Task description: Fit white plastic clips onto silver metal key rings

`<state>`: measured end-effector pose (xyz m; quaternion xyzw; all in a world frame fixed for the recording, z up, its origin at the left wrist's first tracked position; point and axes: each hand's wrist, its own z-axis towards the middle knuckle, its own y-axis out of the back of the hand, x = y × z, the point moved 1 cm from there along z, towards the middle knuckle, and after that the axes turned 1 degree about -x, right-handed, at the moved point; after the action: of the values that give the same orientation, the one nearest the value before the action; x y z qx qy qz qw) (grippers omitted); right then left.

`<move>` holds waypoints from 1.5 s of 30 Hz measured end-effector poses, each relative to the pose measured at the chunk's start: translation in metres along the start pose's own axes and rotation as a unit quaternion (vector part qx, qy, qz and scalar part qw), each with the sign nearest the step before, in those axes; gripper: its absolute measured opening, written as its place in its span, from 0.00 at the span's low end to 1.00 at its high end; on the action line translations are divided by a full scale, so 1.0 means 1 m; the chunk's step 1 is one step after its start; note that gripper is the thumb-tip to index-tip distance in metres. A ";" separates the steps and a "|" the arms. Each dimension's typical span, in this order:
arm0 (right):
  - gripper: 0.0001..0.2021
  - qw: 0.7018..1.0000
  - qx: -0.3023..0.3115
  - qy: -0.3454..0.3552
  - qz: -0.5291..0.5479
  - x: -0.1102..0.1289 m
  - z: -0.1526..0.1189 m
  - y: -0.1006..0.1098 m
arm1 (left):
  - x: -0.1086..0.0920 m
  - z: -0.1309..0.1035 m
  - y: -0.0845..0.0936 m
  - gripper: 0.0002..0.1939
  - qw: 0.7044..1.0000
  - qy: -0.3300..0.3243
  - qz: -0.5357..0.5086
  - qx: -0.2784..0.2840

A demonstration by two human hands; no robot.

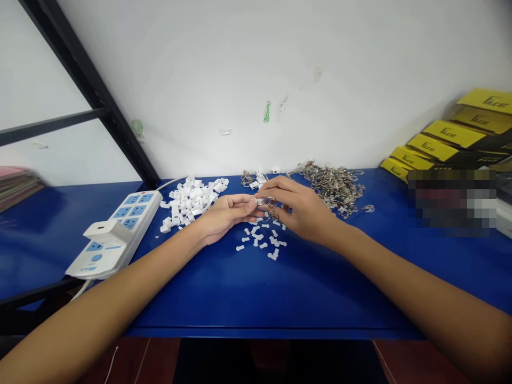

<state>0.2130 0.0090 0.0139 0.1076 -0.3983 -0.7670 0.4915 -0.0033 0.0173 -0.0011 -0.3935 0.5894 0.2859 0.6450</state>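
My left hand [222, 217] pinches a small white plastic piece [260, 201] between thumb and fingers above the blue table. Close against it, my right hand [306, 210] is curled with its fingertips at the same piece. A brass-coloured metal ring fitting [272, 208] hangs under the right fingers; whether it is joined to the white piece I cannot tell. Below both hands lie scattered flat white bits [258, 234]. A heap of white plastic pieces [192, 200] is beyond my left hand. Past my right hand sits a tangled pile of metal rings and clasps [336, 184].
On the left, a white power strip [140, 213] carries a plugged-in white adapter [108, 234]. Yellow and black boxes [436, 146] are stacked at the right. A white wall [248, 64] rises behind the blue table [248, 298], and a black metal frame [88, 80] stands left.
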 end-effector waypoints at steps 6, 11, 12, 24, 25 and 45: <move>0.14 0.997 0.050 -0.050 -0.003 -0.008 0.002 0.014 | 0.000 0.000 0.000 0.15 0.999 0.000 0.018 -0.034; 0.09 0.988 0.121 -0.098 0.003 -0.021 0.006 0.027 | -0.001 0.000 0.000 0.17 0.998 -0.007 0.033 -0.054; 0.09 0.983 0.150 -0.106 0.020 -0.024 0.006 0.027 | -0.001 0.000 -0.001 0.18 0.998 -0.009 0.038 -0.051; 0.12 0.946 0.269 -0.147 0.110 -0.029 0.001 0.019 | 0.001 0.000 0.001 0.17 0.998 -0.014 0.052 -0.030; 0.12 0.944 0.273 -0.145 0.111 -0.030 0.001 0.018 | 0.001 0.000 0.002 0.17 0.998 -0.014 0.053 -0.029; 0.11 0.950 0.265 -0.132 0.095 -0.022 0.002 0.014 | -0.001 0.000 0.003 0.18 0.996 -0.017 0.080 -0.035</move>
<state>0.2323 0.0255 0.0203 0.0936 -0.6568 -0.5908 0.4593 -0.0059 0.0192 -0.0008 -0.3625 0.5973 0.3634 0.6163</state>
